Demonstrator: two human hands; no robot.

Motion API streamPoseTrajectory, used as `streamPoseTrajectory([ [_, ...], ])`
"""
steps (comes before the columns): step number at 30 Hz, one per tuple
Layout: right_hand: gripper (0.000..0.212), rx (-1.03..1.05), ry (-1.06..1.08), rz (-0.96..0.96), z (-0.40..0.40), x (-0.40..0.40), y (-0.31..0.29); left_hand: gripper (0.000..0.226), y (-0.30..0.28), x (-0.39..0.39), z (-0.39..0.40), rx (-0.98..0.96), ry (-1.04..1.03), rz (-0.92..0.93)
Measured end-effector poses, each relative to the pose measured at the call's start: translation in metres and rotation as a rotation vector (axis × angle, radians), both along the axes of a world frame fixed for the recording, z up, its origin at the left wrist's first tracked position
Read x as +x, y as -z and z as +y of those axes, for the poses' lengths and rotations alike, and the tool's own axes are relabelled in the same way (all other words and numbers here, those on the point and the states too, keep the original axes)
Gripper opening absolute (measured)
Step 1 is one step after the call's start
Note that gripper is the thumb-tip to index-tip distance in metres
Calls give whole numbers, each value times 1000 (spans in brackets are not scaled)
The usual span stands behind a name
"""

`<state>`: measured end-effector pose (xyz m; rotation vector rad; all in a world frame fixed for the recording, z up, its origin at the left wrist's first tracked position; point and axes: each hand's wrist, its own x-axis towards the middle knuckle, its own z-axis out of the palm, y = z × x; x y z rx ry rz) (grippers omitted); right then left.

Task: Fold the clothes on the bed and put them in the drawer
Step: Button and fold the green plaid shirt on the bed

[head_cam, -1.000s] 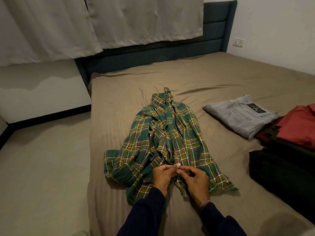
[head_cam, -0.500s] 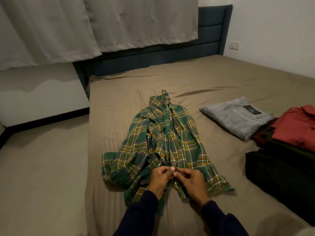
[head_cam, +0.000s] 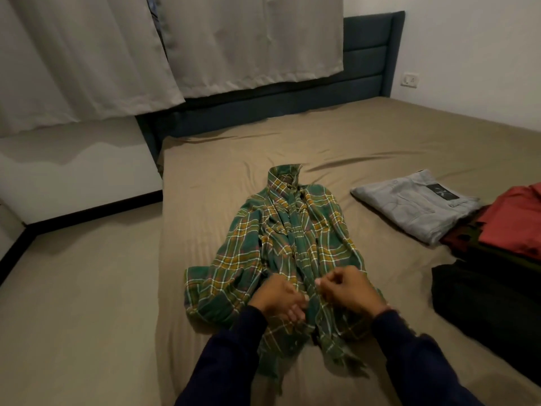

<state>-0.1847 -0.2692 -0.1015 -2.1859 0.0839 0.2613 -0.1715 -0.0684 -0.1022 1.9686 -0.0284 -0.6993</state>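
A green and yellow plaid shirt (head_cam: 292, 238) lies crumpled lengthwise on the brown bed (head_cam: 366, 142), collar toward the headboard. My left hand (head_cam: 278, 297) and my right hand (head_cam: 342, 288) sit over the shirt's lower front, near its hem. Both have curled fingers that pinch the fabric at the placket, the hands a little apart. Motion blur softens the fingertips. Dark blue sleeves cover both forearms.
At the right lie folded grey jeans (head_cam: 415, 206), a red garment (head_cam: 518, 218) on a dark pile, and a black garment (head_cam: 491, 309). The dark blue headboard (head_cam: 366, 68) and grey curtains (head_cam: 146, 48) stand behind. The floor (head_cam: 73, 303) is to the left.
My hands, which were pinching together at one spot on the shirt front, have drawn slightly apart. The left dropped lower. The camera tilted up a little.
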Motion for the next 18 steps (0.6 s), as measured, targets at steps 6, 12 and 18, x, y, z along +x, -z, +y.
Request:
streamPoseTrajectory([
  [6,8,36,325,-226,47,53,18,15,17,59,-23,221,-355,-511],
  [12,35,-103,357,-80,51,84,46,11,56,82,-37,261,-488,-431],
  [18,25,68,473,-61,43,92,49,19,58,87,-40,240,-539,-419],
])
